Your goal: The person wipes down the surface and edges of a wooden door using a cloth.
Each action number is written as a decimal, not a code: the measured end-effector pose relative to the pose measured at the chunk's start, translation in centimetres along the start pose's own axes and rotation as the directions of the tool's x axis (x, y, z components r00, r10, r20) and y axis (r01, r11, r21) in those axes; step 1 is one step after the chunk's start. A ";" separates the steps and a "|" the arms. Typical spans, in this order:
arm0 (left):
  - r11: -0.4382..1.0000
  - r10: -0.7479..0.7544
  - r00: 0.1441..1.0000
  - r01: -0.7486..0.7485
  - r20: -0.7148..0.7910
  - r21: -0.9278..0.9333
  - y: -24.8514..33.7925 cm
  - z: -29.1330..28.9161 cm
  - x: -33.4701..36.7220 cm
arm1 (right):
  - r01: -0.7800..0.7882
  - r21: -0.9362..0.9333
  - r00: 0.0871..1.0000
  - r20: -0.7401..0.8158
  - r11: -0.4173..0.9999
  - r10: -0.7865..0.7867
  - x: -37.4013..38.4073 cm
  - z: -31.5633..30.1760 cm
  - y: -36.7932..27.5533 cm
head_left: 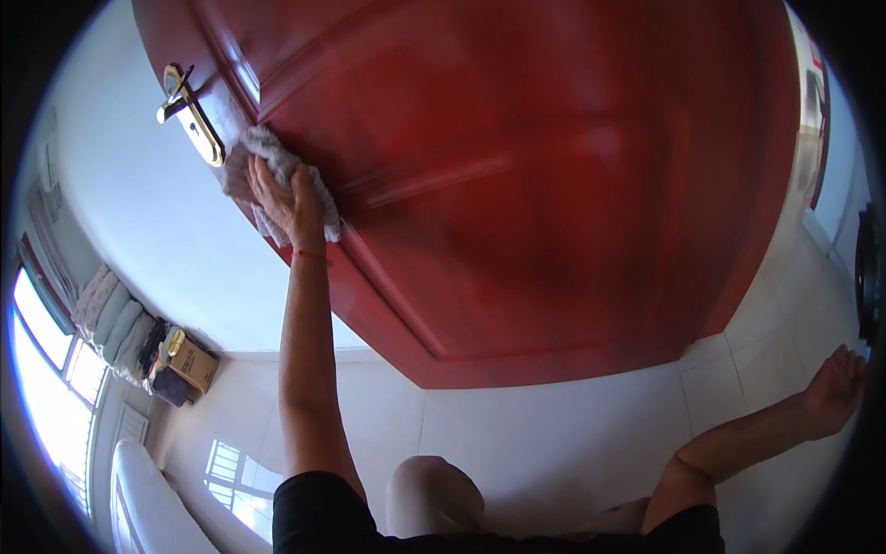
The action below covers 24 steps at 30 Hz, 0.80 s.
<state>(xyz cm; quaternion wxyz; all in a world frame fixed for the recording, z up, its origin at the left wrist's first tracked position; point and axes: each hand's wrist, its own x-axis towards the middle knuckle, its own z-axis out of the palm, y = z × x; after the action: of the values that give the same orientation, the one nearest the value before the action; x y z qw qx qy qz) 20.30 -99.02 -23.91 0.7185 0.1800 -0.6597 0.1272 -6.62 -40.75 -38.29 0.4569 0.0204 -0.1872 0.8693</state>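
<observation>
A red panelled door point(572, 212) fills much of the upper view. My left hand point(281, 203) presses a grey, fluffy cloth point(323, 208) against the door near its left edge, with the fingers over the bunched fabric. Just above the cloth is a gold-coloured door handle point(178, 92) with its long plate. My right hand point(835, 383) is held out at the far right, away from the door, its fingers curled into a fist; I see nothing in it.
Pale tiles cover the floor point(554, 434) under the door, with my knee point(429, 494) above them. At the left, folded bedding point(111, 314) and a cardboard box point(194, 363) stand near a bright window point(55, 388). A dark object point(868, 277) is at the right rim.
</observation>
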 end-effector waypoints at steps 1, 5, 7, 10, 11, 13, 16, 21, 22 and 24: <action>1.000 0.028 1.000 -0.028 -0.001 -0.011 0.1 0.3 0.8 | -0.009 0.003 1.000 -0.004 1.000 0.009 -0.9 0.7 0.0; 0.995 0.061 0.996 -0.066 -0.060 -0.070 2.6 2.1 4.1 | -0.263 0.311 0.859 0.507 0.913 0.075 3.3 -4.5 2.7; 0.979 0.201 0.977 -0.203 -0.069 -0.034 3.6 2.7 5.1 | -0.397 0.345 0.757 0.648 0.851 0.091 2.8 -4.9 3.8; 0.932 0.361 0.933 -0.361 -0.007 -0.018 6.5 3.7 5.5 | -0.351 0.278 0.834 0.526 0.894 0.164 0.7 -3.6 4.5; 0.902 0.431 0.902 -0.431 -0.005 0.007 7.4 4.1 5.2 | -0.397 0.317 0.797 0.585 0.862 0.151 -0.1 -2.9 4.4; 0.876 0.482 0.875 -0.479 0.052 -0.060 9.4 4.9 4.4 | -0.439 0.354 0.757 0.640 0.826 0.129 -0.9 -2.1 4.2; 0.824 0.565 0.804 -0.537 0.187 -0.183 12.9 4.8 1.4 | -0.446 0.370 0.783 0.603 0.815 0.155 -1.2 -1.6 3.6; 0.577 0.781 0.324 -0.700 0.534 -0.421 10.0 1.7 -6.2 | -0.425 0.388 0.797 0.589 0.818 0.135 -1.7 -0.9 2.1; 0.670 0.716 0.391 -0.618 0.578 -0.411 6.6 0.9 -7.3 | -0.430 0.393 0.799 0.585 0.813 0.139 -1.5 -1.1 2.1; 0.797 0.538 0.591 -0.588 0.601 -0.135 4.6 -0.5 -6.7 | -0.388 0.377 0.770 0.634 0.841 0.072 -0.2 -1.9 2.0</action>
<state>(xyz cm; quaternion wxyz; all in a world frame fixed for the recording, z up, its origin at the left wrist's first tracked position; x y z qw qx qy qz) 18.21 -94.30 -30.21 0.3797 0.0210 -0.8721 0.3079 -7.86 -41.25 -40.70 0.2400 0.3829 -0.0971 0.8868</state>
